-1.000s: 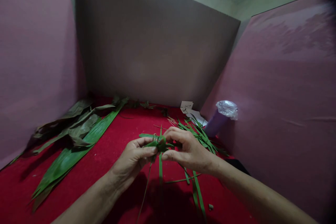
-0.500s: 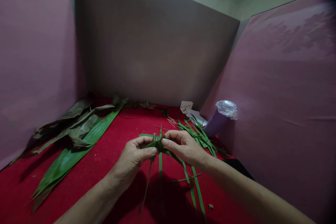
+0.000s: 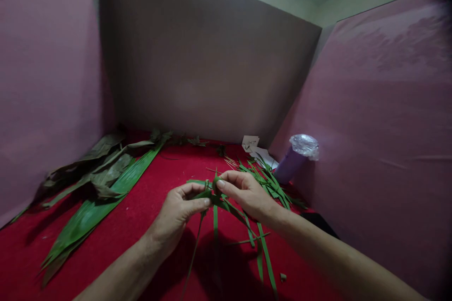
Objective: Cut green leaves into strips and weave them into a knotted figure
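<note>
My left hand (image 3: 181, 207) pinches a small bundle of folded green leaf strips (image 3: 216, 198) between thumb and fingers, above the red cloth. Beside it, to the right, my right hand (image 3: 243, 190) grips a curled part of a strip at the top of the bundle with thumb and index finger. Thin strip ends hang from the bundle toward the cloth. More narrow green strips (image 3: 267, 258) lie below and to the right of the hands. The finer folds between my fingertips are too small to tell apart.
Long green leaves (image 3: 92, 216) and dull dry leaves (image 3: 108, 183) lie at the left. A pile of cut strips (image 3: 270, 181), white papers (image 3: 263, 156) and a purple container (image 3: 291, 164) with clear wrap are at the right. A dark flat object (image 3: 319, 225) lies beside my right forearm.
My right hand has risen slightly, and the strip at its fingertips now stands up in a curl. My left hand has barely moved.
</note>
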Demonstrator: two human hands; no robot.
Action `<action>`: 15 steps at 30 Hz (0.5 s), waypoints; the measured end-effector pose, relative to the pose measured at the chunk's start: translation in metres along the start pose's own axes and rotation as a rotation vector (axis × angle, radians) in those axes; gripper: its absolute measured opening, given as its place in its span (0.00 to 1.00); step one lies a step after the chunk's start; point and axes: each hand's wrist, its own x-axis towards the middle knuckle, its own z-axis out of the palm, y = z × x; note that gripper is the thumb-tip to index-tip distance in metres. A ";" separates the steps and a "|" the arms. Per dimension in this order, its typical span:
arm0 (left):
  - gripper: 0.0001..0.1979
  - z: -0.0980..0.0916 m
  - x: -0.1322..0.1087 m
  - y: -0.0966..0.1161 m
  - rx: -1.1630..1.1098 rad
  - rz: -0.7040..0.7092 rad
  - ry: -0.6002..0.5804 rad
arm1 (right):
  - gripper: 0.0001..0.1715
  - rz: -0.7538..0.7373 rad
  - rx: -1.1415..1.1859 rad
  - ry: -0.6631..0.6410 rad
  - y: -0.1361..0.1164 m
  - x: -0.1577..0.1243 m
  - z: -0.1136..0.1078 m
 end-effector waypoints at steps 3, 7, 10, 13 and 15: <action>0.07 0.000 0.000 0.000 -0.013 0.001 0.021 | 0.16 -0.036 -0.006 -0.022 0.002 0.002 -0.002; 0.08 0.002 0.000 0.001 -0.027 -0.003 0.033 | 0.16 -0.095 -0.096 -0.027 0.004 0.003 -0.003; 0.08 0.003 0.000 0.002 -0.026 -0.020 0.038 | 0.14 -0.136 -0.207 -0.008 0.002 0.002 -0.002; 0.08 0.002 -0.001 0.002 -0.016 -0.024 0.037 | 0.13 -0.174 -0.292 0.017 -0.001 0.000 -0.001; 0.08 0.002 -0.001 0.002 0.000 -0.019 0.030 | 0.13 -0.188 -0.325 0.025 -0.003 -0.001 -0.001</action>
